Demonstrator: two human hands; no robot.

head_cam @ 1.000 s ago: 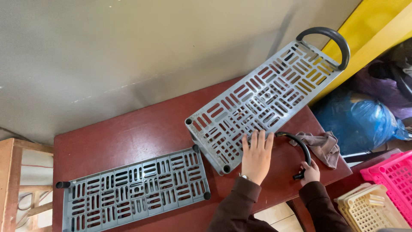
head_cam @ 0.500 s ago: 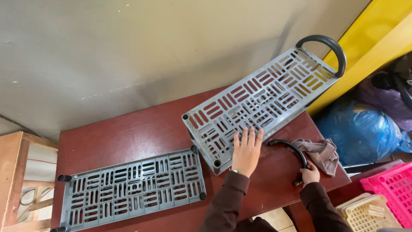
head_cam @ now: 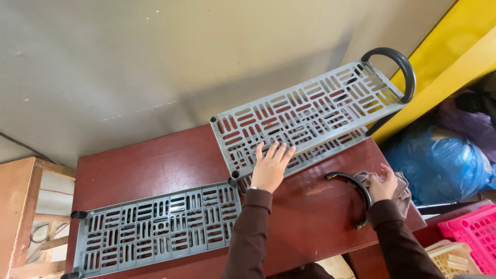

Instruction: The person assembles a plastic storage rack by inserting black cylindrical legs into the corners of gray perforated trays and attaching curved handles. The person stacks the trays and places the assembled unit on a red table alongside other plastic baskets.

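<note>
- While the left hand (head_cam: 270, 173) lies flat, fingers spread, pinning the grey slotted shelf panel (head_cam: 305, 118), the right hand (head_cam: 383, 184) closes on a grey cloth (head_cam: 400, 192) beside a loose curved handle (head_cam: 355, 194).
- Likely wiping step; next needs cloth carried onto the panel.
- Panel reaches away from the palm, handle at the far end; second panel (head_cam: 155, 227) lies left.

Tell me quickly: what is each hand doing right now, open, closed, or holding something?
Left hand: open, palm flat on the grey slotted shelf panel.
Right hand: closed on a grey cloth, beside the curved black handle.
</note>
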